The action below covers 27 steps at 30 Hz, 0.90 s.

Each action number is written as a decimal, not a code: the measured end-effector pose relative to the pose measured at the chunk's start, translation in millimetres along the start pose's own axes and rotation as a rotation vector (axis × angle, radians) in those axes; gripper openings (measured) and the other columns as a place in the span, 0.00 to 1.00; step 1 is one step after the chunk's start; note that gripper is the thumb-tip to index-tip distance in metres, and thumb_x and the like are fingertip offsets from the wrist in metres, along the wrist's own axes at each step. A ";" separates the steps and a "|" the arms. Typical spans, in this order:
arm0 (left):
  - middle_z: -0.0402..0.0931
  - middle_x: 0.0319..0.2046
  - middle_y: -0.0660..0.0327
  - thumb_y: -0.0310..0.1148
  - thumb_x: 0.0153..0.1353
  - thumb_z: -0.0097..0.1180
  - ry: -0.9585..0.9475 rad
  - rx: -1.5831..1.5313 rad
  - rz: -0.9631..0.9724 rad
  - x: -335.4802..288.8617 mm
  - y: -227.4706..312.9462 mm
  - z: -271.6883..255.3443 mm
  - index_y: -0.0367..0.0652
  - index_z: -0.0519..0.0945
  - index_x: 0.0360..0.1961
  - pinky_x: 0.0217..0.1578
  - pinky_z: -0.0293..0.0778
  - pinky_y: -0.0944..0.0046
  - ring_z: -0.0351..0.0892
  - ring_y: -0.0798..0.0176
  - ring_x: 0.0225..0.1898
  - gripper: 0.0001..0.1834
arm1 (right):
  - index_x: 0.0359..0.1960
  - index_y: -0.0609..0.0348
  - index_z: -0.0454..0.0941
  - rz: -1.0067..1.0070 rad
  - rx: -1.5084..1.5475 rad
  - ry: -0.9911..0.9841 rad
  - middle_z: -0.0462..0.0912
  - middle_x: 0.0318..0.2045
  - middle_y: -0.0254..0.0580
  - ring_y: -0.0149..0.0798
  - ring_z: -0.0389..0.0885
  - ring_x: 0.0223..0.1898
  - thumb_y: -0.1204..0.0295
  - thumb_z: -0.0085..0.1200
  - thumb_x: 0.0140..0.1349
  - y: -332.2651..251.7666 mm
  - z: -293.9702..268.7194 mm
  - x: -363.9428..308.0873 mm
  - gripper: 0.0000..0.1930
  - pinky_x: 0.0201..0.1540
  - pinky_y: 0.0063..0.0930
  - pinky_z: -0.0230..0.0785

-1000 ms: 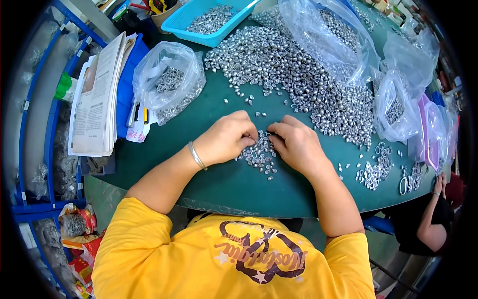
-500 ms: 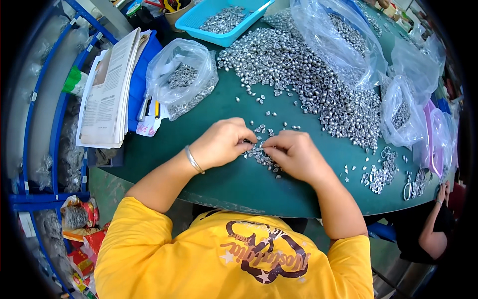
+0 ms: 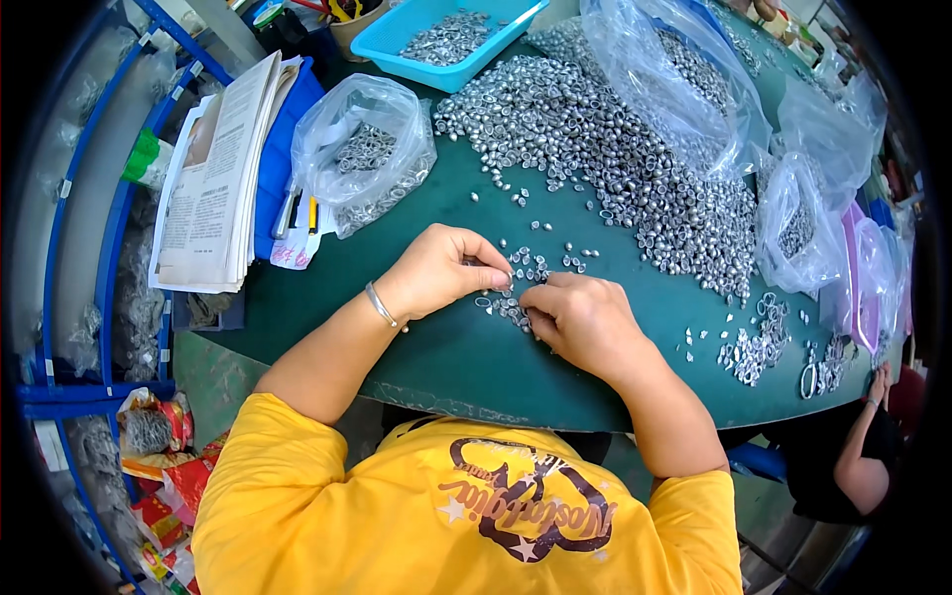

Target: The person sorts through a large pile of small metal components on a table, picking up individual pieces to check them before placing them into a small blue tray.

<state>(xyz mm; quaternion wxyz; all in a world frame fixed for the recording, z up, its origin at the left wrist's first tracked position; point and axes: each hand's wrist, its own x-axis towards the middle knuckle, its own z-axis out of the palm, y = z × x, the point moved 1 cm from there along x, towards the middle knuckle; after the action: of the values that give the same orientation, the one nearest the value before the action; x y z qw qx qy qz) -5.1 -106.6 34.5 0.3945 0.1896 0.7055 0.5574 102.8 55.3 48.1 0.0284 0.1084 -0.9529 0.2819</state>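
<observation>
My left hand [image 3: 443, 270] is closed, thumb and forefinger pinched over a small silver metal piece at the fingertips. Close by on the right, my right hand [image 3: 587, 322] has its fingers curled down at the table; whatever they hold is hidden. Between and just beyond the hands lies a loose scatter of small silver pieces [image 3: 510, 309], some shaped like open ovals. Past them spreads a large heap of shiny silver pieces [image 3: 615, 149], rounded and hollow-looking.
Left of the heap stands an open plastic bag [image 3: 359, 109] of metal parts, beside papers [image 3: 213, 188] on a blue bin. A light-blue basket [image 3: 448, 77] is at the back. Flat silver pieces [image 3: 756, 342] lie right. Another person's arm [image 3: 865, 451] shows at far right.
My hands have drawn slightly apart: the right one has come a little nearer to me, and the left fingertips have shifted slightly right. A small piece now shows by my left wrist.
</observation>
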 end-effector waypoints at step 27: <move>0.71 0.25 0.56 0.22 0.46 0.59 0.093 0.664 0.351 -2.2 -3.0 -3.6 0.37 0.77 0.25 0.29 0.71 0.67 0.74 0.61 0.25 0.04 | 0.23 0.56 0.76 -0.023 -0.011 0.222 0.74 0.20 0.41 0.44 0.76 0.22 0.70 0.55 0.49 3.8 22.1 17.5 0.04 0.23 0.35 0.69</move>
<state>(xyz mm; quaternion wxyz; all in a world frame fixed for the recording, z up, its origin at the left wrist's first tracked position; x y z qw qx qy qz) -6.0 -111.4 32.6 0.1776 0.3998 0.8216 0.3654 85.1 43.0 29.6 0.1378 0.0873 -0.9440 0.2867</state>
